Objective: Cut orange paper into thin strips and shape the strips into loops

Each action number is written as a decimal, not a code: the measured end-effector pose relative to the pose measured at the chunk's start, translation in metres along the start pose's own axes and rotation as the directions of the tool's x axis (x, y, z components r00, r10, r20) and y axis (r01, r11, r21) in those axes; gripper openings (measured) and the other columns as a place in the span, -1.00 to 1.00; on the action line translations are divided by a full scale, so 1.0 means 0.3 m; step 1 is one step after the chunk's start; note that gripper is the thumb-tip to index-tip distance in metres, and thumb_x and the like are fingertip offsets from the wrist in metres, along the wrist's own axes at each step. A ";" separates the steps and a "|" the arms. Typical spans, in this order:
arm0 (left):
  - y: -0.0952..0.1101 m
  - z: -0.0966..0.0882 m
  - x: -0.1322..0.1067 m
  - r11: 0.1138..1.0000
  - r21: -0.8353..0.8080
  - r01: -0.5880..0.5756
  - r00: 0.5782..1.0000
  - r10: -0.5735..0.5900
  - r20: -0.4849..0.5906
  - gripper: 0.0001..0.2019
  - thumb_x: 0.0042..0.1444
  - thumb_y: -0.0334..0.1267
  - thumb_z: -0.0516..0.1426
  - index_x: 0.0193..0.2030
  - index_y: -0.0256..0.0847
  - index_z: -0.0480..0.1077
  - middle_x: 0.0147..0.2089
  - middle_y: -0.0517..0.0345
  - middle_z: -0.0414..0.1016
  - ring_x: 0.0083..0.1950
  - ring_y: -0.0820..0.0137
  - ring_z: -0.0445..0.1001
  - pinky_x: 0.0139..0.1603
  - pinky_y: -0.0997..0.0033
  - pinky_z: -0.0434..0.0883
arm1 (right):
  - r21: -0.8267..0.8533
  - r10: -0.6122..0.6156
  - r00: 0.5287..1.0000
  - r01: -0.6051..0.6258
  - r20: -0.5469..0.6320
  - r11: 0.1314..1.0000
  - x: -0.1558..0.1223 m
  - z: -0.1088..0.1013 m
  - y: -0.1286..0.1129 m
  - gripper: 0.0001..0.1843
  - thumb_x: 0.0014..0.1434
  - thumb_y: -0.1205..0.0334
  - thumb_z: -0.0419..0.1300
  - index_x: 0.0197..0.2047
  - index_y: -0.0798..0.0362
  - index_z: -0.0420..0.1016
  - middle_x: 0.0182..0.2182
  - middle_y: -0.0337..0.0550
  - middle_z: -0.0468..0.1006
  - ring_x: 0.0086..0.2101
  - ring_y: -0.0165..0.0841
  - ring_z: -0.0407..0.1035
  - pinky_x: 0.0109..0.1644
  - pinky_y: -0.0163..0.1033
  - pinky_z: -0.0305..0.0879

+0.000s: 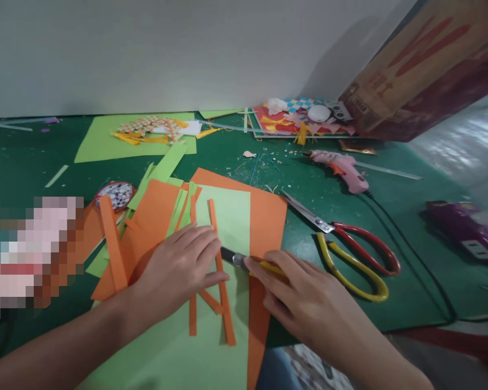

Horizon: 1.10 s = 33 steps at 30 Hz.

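Note:
My right hand (pixel 296 284) is closed around the yellow handle of a tool (pixel 233 257) with a dark blade and a silver middle; whether it is a cutter or small scissors I cannot tell. The blade points left, its end close to my left fingertips. My left hand (pixel 187 254) lies palm down, thumb stretched out, across narrow orange paper strips (pixel 226 319). Beneath them are a light green paper sheet (pixel 231 216) and a larger orange sheet (pixel 268 227). Several green strips (pixel 179 208) lie beyond my left hand.
Red-and-yellow-handled scissors (pixel 327 227) lie open on the right. Beyond are a pink glue gun (pixel 345 168) with its cord and a purple device (pixel 463 227). A paper bag (pixel 423 70) stands back right. Woven paper craft (pixel 150 130) lies at the back; a blurred-out object (pixel 24 260) is left.

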<state>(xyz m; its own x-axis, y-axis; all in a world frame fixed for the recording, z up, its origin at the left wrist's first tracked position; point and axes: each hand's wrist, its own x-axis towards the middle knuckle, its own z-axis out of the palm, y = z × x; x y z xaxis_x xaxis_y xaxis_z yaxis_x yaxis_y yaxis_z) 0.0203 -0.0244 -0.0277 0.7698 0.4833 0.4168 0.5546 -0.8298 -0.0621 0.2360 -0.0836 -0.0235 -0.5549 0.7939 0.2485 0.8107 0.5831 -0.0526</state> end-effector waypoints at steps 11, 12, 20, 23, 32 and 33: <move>-0.011 0.012 -0.015 0.999 0.033 0.015 1.000 -0.016 0.024 -0.50 0.23 0.09 -0.05 -0.14 -0.34 0.48 -0.05 -0.10 0.57 0.01 0.21 0.52 0.01 0.24 0.49 | -0.018 -0.004 0.999 0.004 -0.037 1.000 0.002 -0.003 0.007 -0.60 0.13 0.44 -0.01 -0.01 0.14 0.49 -0.33 -0.03 0.48 -0.41 -0.35 0.42 -0.39 -0.27 0.40; -0.012 0.012 -0.015 0.999 0.041 0.006 1.000 -0.007 0.025 -0.50 0.23 0.09 -0.05 -0.14 -0.33 0.48 -0.05 -0.09 0.57 0.01 0.21 0.52 0.01 0.25 0.49 | -0.020 -0.003 0.999 0.002 -0.038 1.000 0.002 -0.002 0.007 -0.60 0.13 0.44 -0.02 -0.02 0.13 0.49 -0.33 -0.03 0.48 -0.41 -0.35 0.42 -0.39 -0.28 0.39; -0.012 0.008 -0.010 0.998 0.055 -0.008 1.000 0.007 0.012 -0.51 0.25 0.06 -0.06 -0.17 -0.34 0.48 -0.08 -0.08 0.59 -0.01 0.24 0.54 0.02 0.28 0.48 | -0.003 -0.005 0.999 0.005 -0.034 1.000 0.005 0.002 0.015 -0.64 0.13 0.42 0.02 -0.04 0.14 0.49 -0.31 -0.02 0.48 -0.37 -0.32 0.44 -0.36 -0.25 0.40; -0.015 0.008 -0.013 0.999 0.042 -0.009 0.999 0.008 0.031 -0.52 0.23 0.08 -0.05 -0.19 -0.32 0.48 -0.08 -0.07 0.59 0.01 0.24 0.53 0.03 0.26 0.48 | 0.001 -0.010 0.999 0.010 -0.033 1.000 0.005 0.000 0.016 -0.65 0.11 0.43 0.04 -0.05 0.15 0.49 -0.32 -0.03 0.47 -0.38 -0.32 0.43 -0.37 -0.24 0.39; -0.016 0.009 -0.010 0.998 0.054 -0.033 0.999 0.033 -0.001 -0.64 0.27 -0.08 -0.01 -0.28 -0.35 0.45 -0.11 -0.10 0.59 -0.02 0.23 0.55 -0.03 0.28 0.52 | 0.001 -0.009 0.999 0.010 -0.043 1.000 0.004 0.000 0.012 -0.63 0.11 0.44 0.03 -0.05 0.14 0.51 -0.33 -0.03 0.49 -0.39 -0.33 0.43 -0.39 -0.27 0.39; -0.014 0.010 -0.009 0.998 0.057 -0.026 1.000 0.026 -0.011 -0.65 0.28 -0.11 -0.01 -0.28 -0.35 0.44 -0.12 -0.09 0.60 -0.03 0.24 0.55 -0.04 0.29 0.52 | -0.001 -0.013 0.999 0.013 -0.048 1.000 0.004 -0.001 0.013 -0.63 0.11 0.43 0.02 -0.06 0.14 0.51 -0.33 -0.03 0.49 -0.40 -0.33 0.43 -0.40 -0.27 0.39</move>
<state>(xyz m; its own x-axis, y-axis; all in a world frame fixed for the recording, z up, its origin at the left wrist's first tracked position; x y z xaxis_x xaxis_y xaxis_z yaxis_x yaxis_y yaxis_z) 0.0169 -0.0213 -0.0312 0.7808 0.4582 0.4247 0.5517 -0.8246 -0.1247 0.2386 -0.0805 -0.0231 -0.5560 0.7768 0.2958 0.8034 0.5934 -0.0483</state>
